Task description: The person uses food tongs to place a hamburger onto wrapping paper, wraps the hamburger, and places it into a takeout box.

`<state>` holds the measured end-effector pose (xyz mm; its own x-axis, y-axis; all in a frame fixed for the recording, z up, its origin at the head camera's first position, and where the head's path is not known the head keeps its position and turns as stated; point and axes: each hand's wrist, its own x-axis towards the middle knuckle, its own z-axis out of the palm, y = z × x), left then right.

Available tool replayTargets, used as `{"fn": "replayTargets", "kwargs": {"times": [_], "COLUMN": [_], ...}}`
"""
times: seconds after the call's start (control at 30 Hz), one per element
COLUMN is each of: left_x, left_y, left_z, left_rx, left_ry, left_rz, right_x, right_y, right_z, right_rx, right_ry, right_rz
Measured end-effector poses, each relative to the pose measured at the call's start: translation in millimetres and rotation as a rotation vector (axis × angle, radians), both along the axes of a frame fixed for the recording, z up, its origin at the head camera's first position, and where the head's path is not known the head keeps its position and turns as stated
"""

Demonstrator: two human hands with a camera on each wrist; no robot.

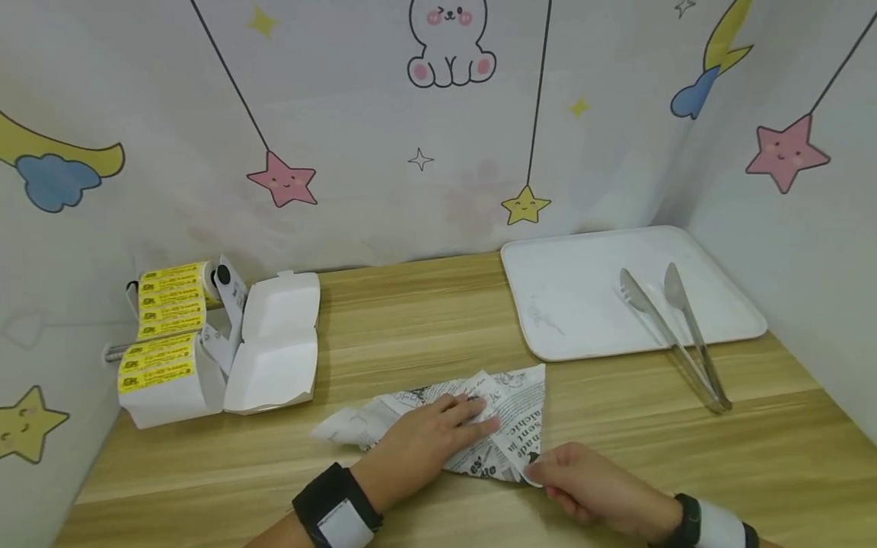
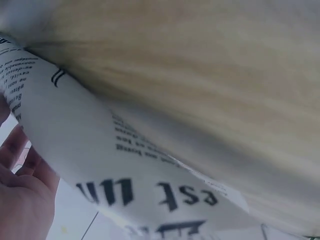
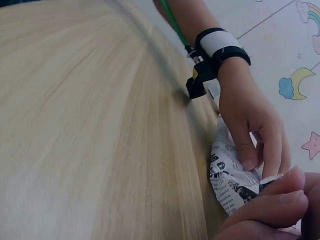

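A sheet of newsprint-patterned wrapping paper [image 1: 507, 441] lies folded on the wooden table, pointed at its left end, its upper right corner spread flat. Across its middle rests my left hand [image 1: 428, 441], fingers extended and pressing down on a fold. At the lower right corner, my right hand [image 1: 582, 476] pinches the paper's edge between thumb and fingers. In the left wrist view the paper [image 2: 100, 140] curves up close to the camera, its print upside down. The right wrist view shows the left hand [image 3: 257, 120] just beyond the right fingertips [image 3: 287, 197]. Anything inside the folds is hidden.
A white tray [image 1: 569, 297] stands at the back right, with metal tongs [image 1: 674, 335] lying over its front edge. At the left are an opened white box [image 1: 277, 342] and a dispenser with a roll of yellow labels [image 1: 171, 304]. Patterned wall sheets [image 1: 370, 91] border the table.
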<state>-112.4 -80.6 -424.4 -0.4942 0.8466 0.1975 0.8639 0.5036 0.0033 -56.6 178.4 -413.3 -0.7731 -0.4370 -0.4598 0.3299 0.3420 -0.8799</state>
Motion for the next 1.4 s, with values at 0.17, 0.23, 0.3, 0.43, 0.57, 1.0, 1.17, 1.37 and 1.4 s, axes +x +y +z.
{"fn": "replayTargets", "kwargs": {"times": [0.17, 0.23, 0.3, 0.43, 0.57, 1.0, 1.17, 1.37, 1.4], "left_x": [-0.7, -1.1, -1.0, -0.5, 0.1, -0.3, 0.1, -4.1, -5.0], "left_y": [1, 3, 4, 5, 3, -3, -3, -10, -12], "left_z": [0.4, 0.2, 0.1, -0.9, -1.6, -2.0, 0.9, 8.3, 10.5], "left_rx": [0.004, 0.013, 0.026, 0.052, 0.085, 0.18, 0.217, 0.311, 0.332], "left_ry": [0.006, -0.003, -0.018, -0.034, -0.036, -0.105, -0.169, -0.343, -0.373], "left_rz": [-0.007, 0.0, 0.012, 0.028, 0.042, 0.059, 0.076, 0.041, 0.043], "right_x": [-10.9, -18.4, -25.5, -32.5, -33.3, -41.5, -43.9, -45.0, -45.0], "right_y": [6, 6, 4, -3, -9, -12, -11, -11, -11], "right_z": [10.2, 13.8, 12.8, 3.2, -6.9, -13.4, -11.9, -8.4, -7.5], "right_rx": [0.28, 0.379, 0.431, 0.446, 0.456, 0.571, 0.596, 0.651, 0.66], "right_ry": [0.568, 0.871, 1.119, 1.317, 1.298, 1.338, 1.409, 1.382, 1.374], "right_rz": [-0.022, -0.071, -0.07, 0.056, 0.109, 0.3, 0.357, 0.397, 0.402]}}
